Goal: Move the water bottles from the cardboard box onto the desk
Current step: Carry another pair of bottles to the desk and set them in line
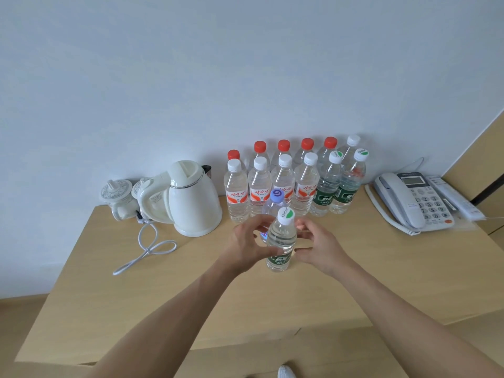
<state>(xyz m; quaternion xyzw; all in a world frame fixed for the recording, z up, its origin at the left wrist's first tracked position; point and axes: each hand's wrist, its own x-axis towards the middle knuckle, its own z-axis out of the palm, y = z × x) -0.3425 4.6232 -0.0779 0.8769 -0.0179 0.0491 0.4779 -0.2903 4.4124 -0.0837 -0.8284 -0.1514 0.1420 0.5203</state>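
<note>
Placing step: left hand [249, 245] grip curled round green-label bottle [281, 242], upright on surface [381, 268] before the rows; right hand [317, 248] loosely open beside it. Next: let go, back to box (unseen).

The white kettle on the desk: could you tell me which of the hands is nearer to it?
The left. The left hand is on the side of the green-label bottle that faces the kettle. The right hand is on the bottle's far side, farther from the kettle.
</note>
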